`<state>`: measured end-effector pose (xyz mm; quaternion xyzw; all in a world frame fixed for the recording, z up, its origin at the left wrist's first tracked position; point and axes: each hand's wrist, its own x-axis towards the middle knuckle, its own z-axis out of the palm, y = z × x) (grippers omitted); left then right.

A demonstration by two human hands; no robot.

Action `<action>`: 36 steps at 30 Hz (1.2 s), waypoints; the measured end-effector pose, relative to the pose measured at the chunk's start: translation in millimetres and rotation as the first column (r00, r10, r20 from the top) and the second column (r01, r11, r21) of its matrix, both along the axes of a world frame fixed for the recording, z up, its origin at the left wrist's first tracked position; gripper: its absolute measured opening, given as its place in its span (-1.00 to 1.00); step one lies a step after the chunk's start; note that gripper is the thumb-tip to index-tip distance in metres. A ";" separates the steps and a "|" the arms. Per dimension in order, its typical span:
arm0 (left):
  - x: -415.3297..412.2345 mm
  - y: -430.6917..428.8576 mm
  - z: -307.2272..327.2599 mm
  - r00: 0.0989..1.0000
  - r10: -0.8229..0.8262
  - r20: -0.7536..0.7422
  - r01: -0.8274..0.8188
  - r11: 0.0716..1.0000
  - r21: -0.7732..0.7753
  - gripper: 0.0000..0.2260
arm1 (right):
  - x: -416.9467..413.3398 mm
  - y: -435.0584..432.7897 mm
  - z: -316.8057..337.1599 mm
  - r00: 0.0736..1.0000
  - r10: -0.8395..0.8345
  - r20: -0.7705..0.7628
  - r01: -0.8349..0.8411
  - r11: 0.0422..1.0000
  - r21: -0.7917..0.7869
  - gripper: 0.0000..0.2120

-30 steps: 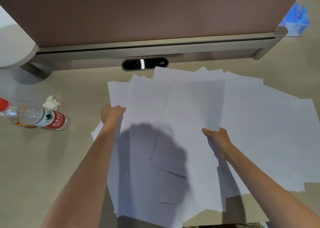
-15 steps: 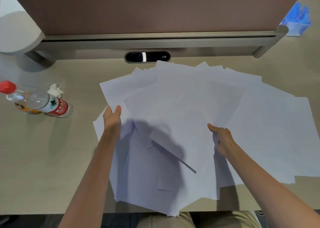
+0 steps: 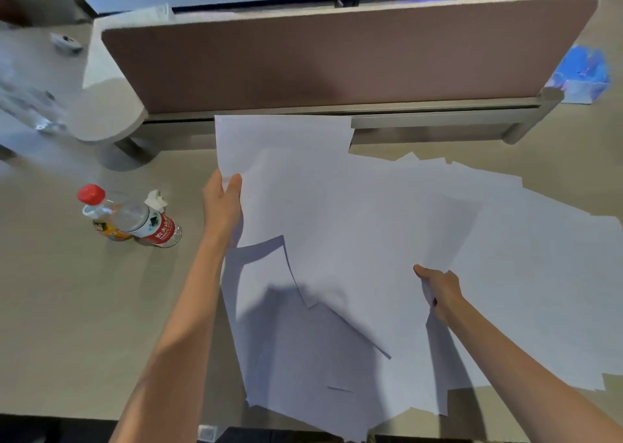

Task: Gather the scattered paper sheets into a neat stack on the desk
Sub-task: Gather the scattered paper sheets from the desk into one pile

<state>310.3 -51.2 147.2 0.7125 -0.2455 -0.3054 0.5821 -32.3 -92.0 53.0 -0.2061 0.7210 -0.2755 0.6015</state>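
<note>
The left hand pinches the left edge of a raised bunch of paper sheets, and the right hand is clenched on its lower right edge, so both grips lift the bunch together. More sheets lie fanned on the surface toward the right, probably to be collected next. A bottle lies well apart.
</note>
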 end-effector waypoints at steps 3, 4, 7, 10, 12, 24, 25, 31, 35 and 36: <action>3.0 -5.7 20.9 0.999 -0.025 0.038 0.026 0.999 -0.030 -0.75 | -4.2 2.8 -5.1 0.999 0.018 -0.035 -0.017 1.000 0.021 -0.42; 3.0 -7.2 31.2 0.998 -0.028 0.047 0.030 0.998 -0.046 -0.76 | -4.3 4.0 -5.3 0.999 0.014 -0.049 -0.013 1.000 0.026 -0.41; -0.8 -10.2 57.9 1.000 -0.013 0.017 0.015 0.993 -0.116 -0.74 | -5.8 6.7 -4.5 0.999 -0.001 -0.044 0.002 0.999 0.036 -0.42; -10.5 -10.1 69.0 1.000 -0.001 -0.006 -0.001 0.985 -0.174 -0.72 | -12.5 6.4 -12.0 0.999 -0.046 0.021 0.044 0.997 0.071 -0.47; -17.6 -8.1 63.0 1.000 -0.011 -0.028 0.006 0.979 -0.203 -0.71 | -18.2 6.4 -19.3 0.998 -0.052 0.042 0.047 0.993 0.107 -0.66; -110.4 36.9 -81.7 0.941 0.116 -0.317 -0.077 0.988 0.133 -0.68 | -35.0 22.6 -25.5 0.971 -0.105 0.217 0.067 0.982 0.175 -0.65; -119.9 40.6 -92.4 0.928 0.149 -0.340 -0.096 0.981 0.167 -0.69 | -35.1 23.2 -25.9 0.968 -0.104 0.230 0.073 0.987 0.141 -0.66; -172.0 65.3 -142.2 0.861 0.224 -0.457 -0.125 0.963 0.237 -0.78 | -35.0 29.0 -39.8 0.933 -0.123 0.338 0.108 0.992 0.064 -0.54; -194.1 74.6 -150.9 0.771 0.223 -0.596 0.001 0.936 0.351 -0.89 | -26.4 29.9 -44.5 0.937 -0.101 0.335 0.106 0.994 0.005 -0.29; -196.5 76.4 -150.6 0.760 0.202 -0.618 0.039 0.935 0.354 -0.90 | -25.5 29.4 -47.2 0.950 -0.110 0.293 0.108 0.994 0.023 -0.35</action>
